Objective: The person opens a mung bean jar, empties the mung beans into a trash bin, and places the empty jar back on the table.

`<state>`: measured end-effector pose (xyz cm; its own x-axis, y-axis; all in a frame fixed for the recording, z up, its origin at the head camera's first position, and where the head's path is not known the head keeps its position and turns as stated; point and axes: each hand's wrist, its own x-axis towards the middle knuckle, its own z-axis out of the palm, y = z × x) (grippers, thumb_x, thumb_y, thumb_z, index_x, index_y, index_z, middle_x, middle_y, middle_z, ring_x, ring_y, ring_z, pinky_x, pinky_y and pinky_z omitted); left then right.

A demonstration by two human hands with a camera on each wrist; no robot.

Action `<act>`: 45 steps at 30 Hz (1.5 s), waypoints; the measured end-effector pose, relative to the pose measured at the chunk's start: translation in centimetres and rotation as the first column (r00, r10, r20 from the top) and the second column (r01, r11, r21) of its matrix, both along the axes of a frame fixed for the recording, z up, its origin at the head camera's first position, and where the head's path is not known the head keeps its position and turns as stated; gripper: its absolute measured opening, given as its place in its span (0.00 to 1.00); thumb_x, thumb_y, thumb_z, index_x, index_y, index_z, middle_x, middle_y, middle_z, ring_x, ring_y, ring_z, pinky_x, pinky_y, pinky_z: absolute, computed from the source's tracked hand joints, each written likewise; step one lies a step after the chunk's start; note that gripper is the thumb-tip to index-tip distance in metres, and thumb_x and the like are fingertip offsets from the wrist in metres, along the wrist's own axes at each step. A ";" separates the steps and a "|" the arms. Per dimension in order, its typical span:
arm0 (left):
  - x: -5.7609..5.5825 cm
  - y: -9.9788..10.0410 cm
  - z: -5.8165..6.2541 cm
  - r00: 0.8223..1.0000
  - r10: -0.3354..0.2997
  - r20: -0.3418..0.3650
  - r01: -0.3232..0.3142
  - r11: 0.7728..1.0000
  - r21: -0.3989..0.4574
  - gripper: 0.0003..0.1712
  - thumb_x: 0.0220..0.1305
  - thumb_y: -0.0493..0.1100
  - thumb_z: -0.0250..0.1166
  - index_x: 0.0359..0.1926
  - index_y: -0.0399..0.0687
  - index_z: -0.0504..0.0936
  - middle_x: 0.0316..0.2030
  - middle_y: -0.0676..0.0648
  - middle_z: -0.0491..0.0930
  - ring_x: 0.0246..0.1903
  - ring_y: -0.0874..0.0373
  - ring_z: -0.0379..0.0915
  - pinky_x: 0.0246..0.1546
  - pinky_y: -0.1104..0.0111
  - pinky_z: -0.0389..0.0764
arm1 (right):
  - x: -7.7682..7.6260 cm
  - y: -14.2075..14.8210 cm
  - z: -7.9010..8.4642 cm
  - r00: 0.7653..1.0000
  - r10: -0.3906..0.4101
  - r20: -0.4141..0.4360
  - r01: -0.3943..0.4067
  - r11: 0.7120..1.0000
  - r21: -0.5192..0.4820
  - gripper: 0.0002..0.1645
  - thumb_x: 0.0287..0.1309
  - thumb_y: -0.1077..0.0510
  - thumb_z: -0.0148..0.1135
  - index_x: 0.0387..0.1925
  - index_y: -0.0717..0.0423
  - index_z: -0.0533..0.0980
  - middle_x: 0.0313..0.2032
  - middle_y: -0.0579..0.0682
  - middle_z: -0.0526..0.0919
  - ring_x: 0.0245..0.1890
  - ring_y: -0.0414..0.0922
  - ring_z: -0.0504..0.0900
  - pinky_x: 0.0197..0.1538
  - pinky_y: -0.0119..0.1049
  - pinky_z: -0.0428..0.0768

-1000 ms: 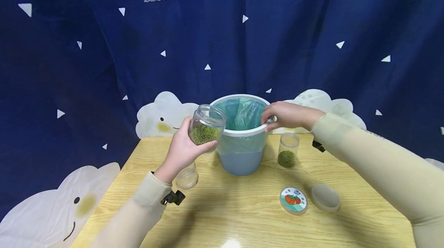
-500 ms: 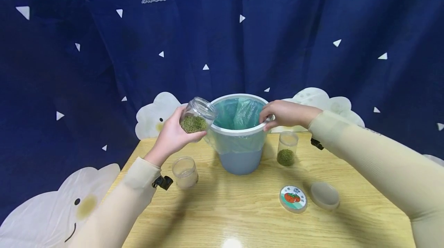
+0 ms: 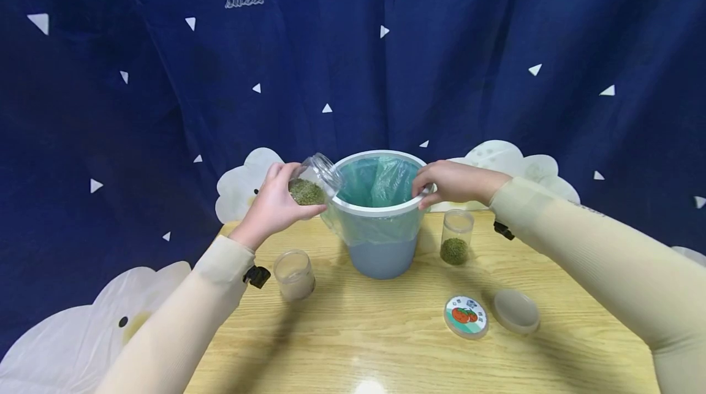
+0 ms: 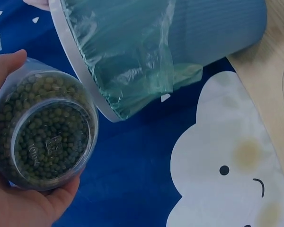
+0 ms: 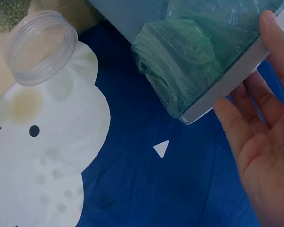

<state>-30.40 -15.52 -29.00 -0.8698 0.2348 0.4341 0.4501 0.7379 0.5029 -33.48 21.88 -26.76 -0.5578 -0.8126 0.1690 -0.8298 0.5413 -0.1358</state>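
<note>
Our left hand (image 3: 273, 203) grips a clear jar of green beans (image 3: 310, 187), tilted with its mouth toward our right hand (image 3: 449, 182), which pinches the white rim (image 3: 380, 211) of a lined bin (image 3: 383, 258) between the two. Below our right hand stands a second jar of beans (image 3: 456, 239); below our left, a clear container (image 3: 295, 277).
</note>
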 end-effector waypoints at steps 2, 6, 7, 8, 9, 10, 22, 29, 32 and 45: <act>-0.1 -0.1 0.1 1.000 0.000 0.006 0.000 1.000 -0.007 0.52 0.43 0.57 0.84 0.67 0.44 0.71 0.56 0.41 0.68 0.54 0.45 0.71 0.60 0.49 0.77 | 0.0 0.0 0.0 1.000 -0.001 -0.001 0.001 1.000 0.000 0.06 0.56 0.56 0.76 0.32 0.50 0.84 0.34 0.43 0.84 0.38 0.41 0.81 0.47 0.46 0.83; -0.2 -0.1 0.3 1.000 -0.002 0.015 0.002 1.000 -0.025 0.53 0.43 0.56 0.85 0.68 0.43 0.72 0.56 0.40 0.69 0.54 0.45 0.71 0.61 0.49 0.76 | 0.0 0.1 -0.1 1.000 0.004 -0.006 -0.004 1.000 -0.001 0.06 0.56 0.55 0.76 0.32 0.50 0.84 0.34 0.43 0.84 0.38 0.41 0.81 0.47 0.45 0.83; -0.2 -0.1 0.4 1.000 -0.001 0.016 0.001 0.999 -0.032 0.53 0.43 0.56 0.85 0.68 0.42 0.71 0.57 0.40 0.69 0.54 0.44 0.71 0.61 0.49 0.76 | 0.0 0.1 -0.2 1.000 0.005 -0.007 -0.005 1.000 -0.002 0.06 0.56 0.55 0.76 0.32 0.50 0.84 0.34 0.43 0.84 0.38 0.41 0.81 0.47 0.44 0.83; -0.3 -0.1 0.4 1.000 -0.001 0.019 0.002 0.999 -0.037 0.54 0.43 0.56 0.85 0.68 0.42 0.71 0.57 0.39 0.69 0.54 0.44 0.71 0.61 0.49 0.76 | 0.0 0.1 -0.2 1.000 0.007 -0.008 -0.007 1.000 -0.003 0.06 0.56 0.55 0.76 0.32 0.50 0.84 0.34 0.43 0.84 0.38 0.41 0.81 0.47 0.44 0.83; -0.3 -0.1 0.4 1.000 -0.001 0.021 0.002 0.999 -0.044 0.54 0.43 0.56 0.85 0.69 0.42 0.71 0.57 0.39 0.69 0.54 0.44 0.71 0.61 0.49 0.76 | 0.0 0.1 -0.2 1.000 0.008 -0.011 -0.008 1.000 -0.003 0.06 0.56 0.55 0.76 0.32 0.50 0.84 0.34 0.43 0.84 0.37 0.41 0.81 0.47 0.44 0.83; -0.3 -0.1 0.5 1.000 0.000 0.022 0.002 0.999 -0.049 0.54 0.43 0.56 0.85 0.69 0.42 0.71 0.57 0.39 0.69 0.54 0.44 0.71 0.61 0.49 0.76 | 0.0 0.1 -0.2 1.000 0.009 -0.013 -0.009 1.000 -0.003 0.07 0.56 0.55 0.76 0.32 0.50 0.84 0.34 0.43 0.84 0.37 0.41 0.81 0.47 0.44 0.83; -0.5 -0.1 0.6 0.999 0.014 0.033 -0.011 0.997 -0.072 0.54 0.43 0.56 0.84 0.69 0.42 0.71 0.60 0.39 0.69 0.56 0.43 0.73 0.61 0.49 0.76 | 0.0 0.2 -0.3 1.000 0.007 -0.008 -0.007 1.000 -0.014 0.07 0.56 0.55 0.76 0.32 0.50 0.84 0.34 0.43 0.84 0.38 0.41 0.81 0.47 0.44 0.83; -0.7 -0.1 0.7 1.000 0.006 0.025 -0.004 0.996 -0.090 0.55 0.42 0.55 0.85 0.69 0.40 0.71 0.60 0.40 0.69 0.54 0.43 0.74 0.60 0.50 0.77 | 0.0 0.2 -0.2 1.000 0.006 -0.011 -0.006 1.000 -0.012 0.07 0.56 0.55 0.76 0.32 0.50 0.84 0.34 0.43 0.84 0.38 0.41 0.81 0.47 0.45 0.83; -0.8 -0.1 0.8 1.000 0.001 0.027 0.002 0.994 -0.105 0.54 0.42 0.55 0.84 0.68 0.40 0.72 0.60 0.40 0.70 0.54 0.44 0.74 0.59 0.51 0.77 | 0.0 0.2 -0.2 1.000 0.002 -0.014 -0.002 1.000 -0.009 0.07 0.55 0.55 0.76 0.32 0.49 0.84 0.34 0.43 0.84 0.38 0.42 0.81 0.47 0.45 0.83; -0.9 -0.1 1.4 1.000 -0.025 0.009 0.026 0.995 -0.099 0.51 0.41 0.52 0.85 0.65 0.40 0.72 0.59 0.41 0.74 0.56 0.44 0.73 0.60 0.51 0.76 | 0.1 0.2 -0.2 1.000 -0.004 -0.014 0.004 1.000 -0.007 0.07 0.55 0.55 0.76 0.32 0.50 0.84 0.33 0.43 0.83 0.37 0.42 0.81 0.47 0.46 0.83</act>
